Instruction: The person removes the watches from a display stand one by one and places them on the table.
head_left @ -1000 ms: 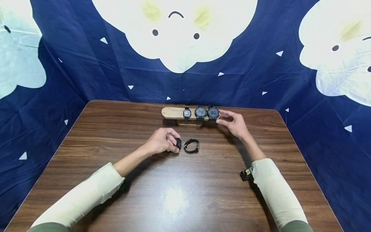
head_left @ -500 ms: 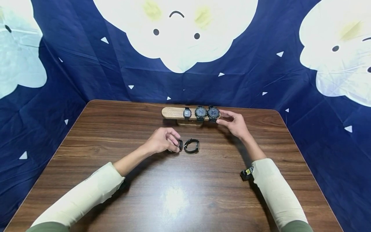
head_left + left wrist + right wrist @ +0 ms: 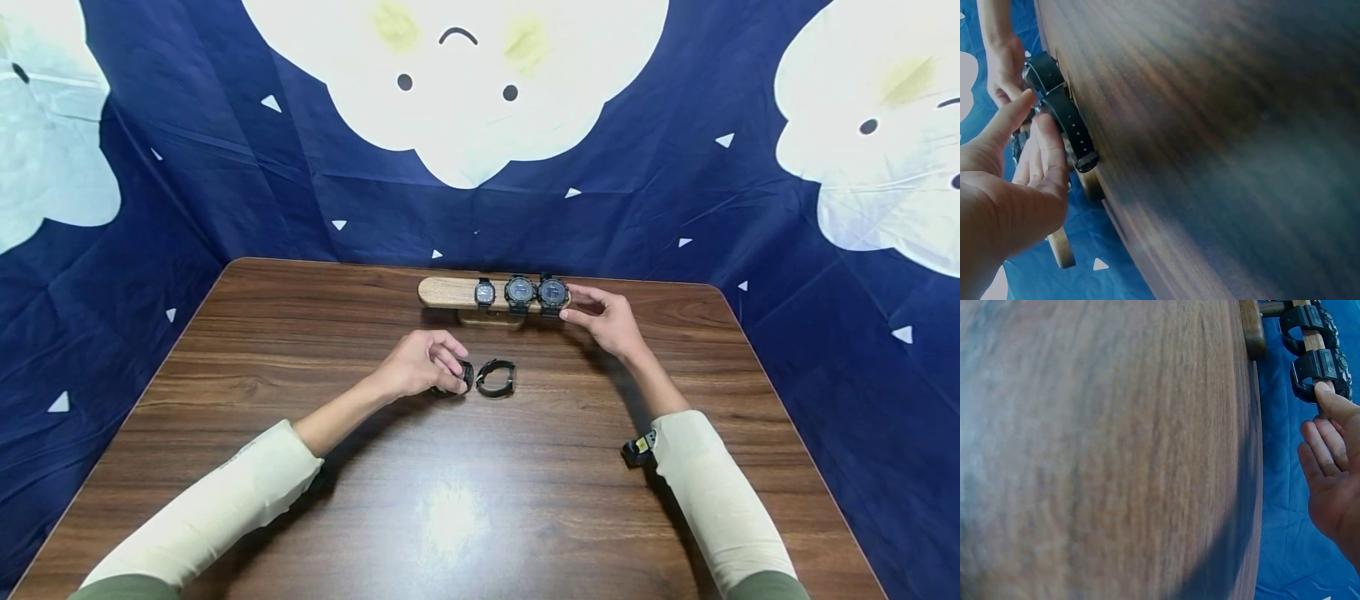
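My left hand (image 3: 422, 364) pinches a black wristwatch (image 3: 468, 376) low over the table, thumb and fingertips at its near side. Its strap (image 3: 1071, 125), with punched holes, hangs past the fingers in the left wrist view. Just right of it, a second black wristwatch (image 3: 497, 379) rests on its edge, strap closed in a loop. At the back, my right hand (image 3: 609, 322) grips the right end of a wooden watch stand (image 3: 444, 292), thumb in front. That bar carries a small square watch (image 3: 484, 292) and two large round watches (image 3: 520, 289), the rightmost beside my fingertips.
The stand's base (image 3: 491, 317) sits close to the back edge of the brown wooden table (image 3: 315, 533). Behind it hangs a dark blue cloth (image 3: 247, 192) with white clouds. A small black device (image 3: 637, 451) is strapped at the right sleeve.
The watch in my left hand has turned and shifted slightly right, beside the looped watch; it barely moves in the last half second. My right hand and the stand hold still.
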A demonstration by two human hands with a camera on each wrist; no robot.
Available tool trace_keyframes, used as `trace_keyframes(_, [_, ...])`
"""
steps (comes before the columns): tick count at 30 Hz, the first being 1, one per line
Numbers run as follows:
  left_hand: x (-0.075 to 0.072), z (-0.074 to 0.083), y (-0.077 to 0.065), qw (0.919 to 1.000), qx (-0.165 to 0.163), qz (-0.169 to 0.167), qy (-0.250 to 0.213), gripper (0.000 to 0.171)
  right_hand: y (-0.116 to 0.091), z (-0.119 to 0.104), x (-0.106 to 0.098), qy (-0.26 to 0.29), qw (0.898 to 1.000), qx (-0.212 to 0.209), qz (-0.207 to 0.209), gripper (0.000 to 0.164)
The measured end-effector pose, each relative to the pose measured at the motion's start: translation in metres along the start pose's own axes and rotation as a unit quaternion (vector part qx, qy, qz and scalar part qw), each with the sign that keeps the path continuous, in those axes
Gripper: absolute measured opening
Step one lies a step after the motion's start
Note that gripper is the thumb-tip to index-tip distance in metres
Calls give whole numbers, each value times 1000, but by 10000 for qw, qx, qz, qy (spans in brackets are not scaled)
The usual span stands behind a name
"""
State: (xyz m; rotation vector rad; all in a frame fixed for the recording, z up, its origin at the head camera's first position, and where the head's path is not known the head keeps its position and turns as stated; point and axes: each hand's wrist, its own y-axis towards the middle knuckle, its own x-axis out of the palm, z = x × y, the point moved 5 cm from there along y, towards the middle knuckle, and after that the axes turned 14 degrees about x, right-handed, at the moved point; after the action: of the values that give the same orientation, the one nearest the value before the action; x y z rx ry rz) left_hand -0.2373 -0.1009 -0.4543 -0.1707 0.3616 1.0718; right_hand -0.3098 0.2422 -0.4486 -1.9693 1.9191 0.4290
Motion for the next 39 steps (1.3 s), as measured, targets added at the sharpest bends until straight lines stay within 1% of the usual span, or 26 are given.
trace_keyframes(4, [-1, 2, 1, 10000, 52, 5, 5, 54, 1, 1, 0, -21, 10000, -2, 28, 53])
trace_keyframes(10, [-6, 5, 3, 9998, 138, 111, 20, 56, 1, -1, 0, -5, 10000, -36, 32, 53])
trace_keyframes(14, [-8, 8, 5, 9996, 229, 178, 64, 56, 1, -1, 0, 102, 9999, -13, -43, 54])
trace_keyframes(20, [-9, 11, 8, 9991, 337, 273, -28, 56, 1, 0, 0, 189, 9996, 129, -174, 57])
trace_keyframes(29, [-15, 16, 13, 9970, 474, 587, -185, 55, 4, 1, -1, 240, 9994, 134, -229, 58])
trace_keyframes(33, [-19, 19, 15, 9953, 553, 774, -163, 54, 4, 0, 0, 178, 9994, 151, -243, 58])
trace_keyframes(39, [-23, 25, 21, 9917, 773, 1022, -95, 52, 3, 0, 0, 150, 9994, 151, -289, 58])
